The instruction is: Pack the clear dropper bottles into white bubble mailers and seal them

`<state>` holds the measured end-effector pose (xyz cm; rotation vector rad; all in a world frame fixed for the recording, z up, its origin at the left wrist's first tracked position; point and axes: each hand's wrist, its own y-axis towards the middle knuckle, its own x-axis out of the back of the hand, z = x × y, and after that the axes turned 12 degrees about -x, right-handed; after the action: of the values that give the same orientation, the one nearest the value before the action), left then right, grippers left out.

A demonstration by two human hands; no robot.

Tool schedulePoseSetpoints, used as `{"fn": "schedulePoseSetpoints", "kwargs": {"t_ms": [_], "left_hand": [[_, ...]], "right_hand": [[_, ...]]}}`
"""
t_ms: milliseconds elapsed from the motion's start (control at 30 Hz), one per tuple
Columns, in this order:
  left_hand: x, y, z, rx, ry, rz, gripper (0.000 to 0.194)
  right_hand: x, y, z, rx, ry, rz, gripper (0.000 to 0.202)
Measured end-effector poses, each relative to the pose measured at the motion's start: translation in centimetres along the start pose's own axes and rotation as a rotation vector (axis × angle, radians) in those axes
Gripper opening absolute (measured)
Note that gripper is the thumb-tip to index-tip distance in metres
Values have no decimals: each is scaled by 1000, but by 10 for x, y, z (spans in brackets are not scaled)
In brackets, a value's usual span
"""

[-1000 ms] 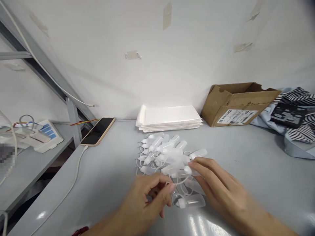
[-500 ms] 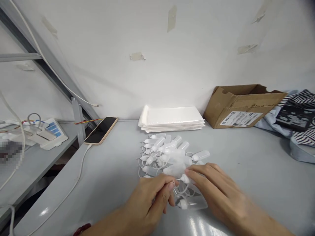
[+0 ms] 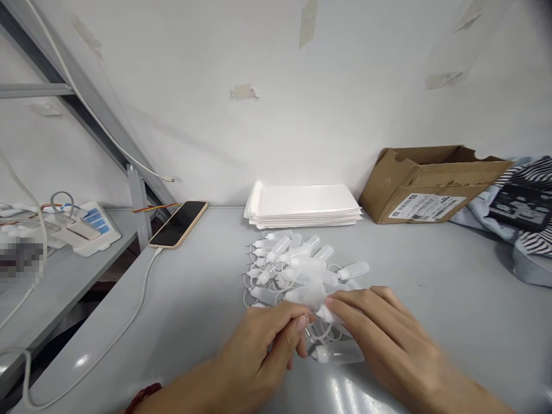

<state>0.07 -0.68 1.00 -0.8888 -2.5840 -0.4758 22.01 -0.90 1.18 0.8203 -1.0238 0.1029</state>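
A bottle [image 3: 326, 314] with a white cap is held near the front of the pile by the right hand [image 3: 390, 339], its fingers [image 3: 345, 310] closed on the bottle. At the bottle's needle tip, the thumb and forefinger of the left hand [image 3: 276, 339] are brought together; whether the needle itself is gripped cannot be told. Just beside both hands, a loose bottle [image 3: 340, 352] is laid on its side on the tabletop [image 3: 194, 310]. Beyond the hands, a pile of bottles [image 3: 297, 261] with thin loops is spread. Farther left, a phone [image 3: 179, 224] is joined to a white cable [image 3: 140, 302]. Behind the pile, white mailers [image 3: 302, 204] are stacked near the wall, with an open carton [image 3: 431, 184] to their right, beside striped cloth [image 3: 535, 241].
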Motion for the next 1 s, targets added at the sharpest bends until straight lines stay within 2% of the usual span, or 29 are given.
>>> {"fn": "schedulePoseSetpoints", "kwargs": {"t_ms": [200,267,400,533,700,800,1000], "left_hand": [[0,1,0,-1,74,21,31],[2,2,0,-17,128,56,33],[7,2,-2,-113,272,118,32],[9,3,-4,-216,410,138,30],[10,4,-4,-316,506,193,29],[12,2,-4,-366,562,164,28],[22,1,-3,-446,695,9,14]], "right_hand": [[-6,-8,-4,37,-35,-47,35],[-4,-9,-6,59,-47,-15,37],[8,-3,-3,139,-136,102,39],[9,-2,1,201,-184,60,39],[-5,-17,0,125,-158,39,42],[-9,-19,-2,125,-129,46,42],[-5,-11,1,47,-73,66,38]]}}
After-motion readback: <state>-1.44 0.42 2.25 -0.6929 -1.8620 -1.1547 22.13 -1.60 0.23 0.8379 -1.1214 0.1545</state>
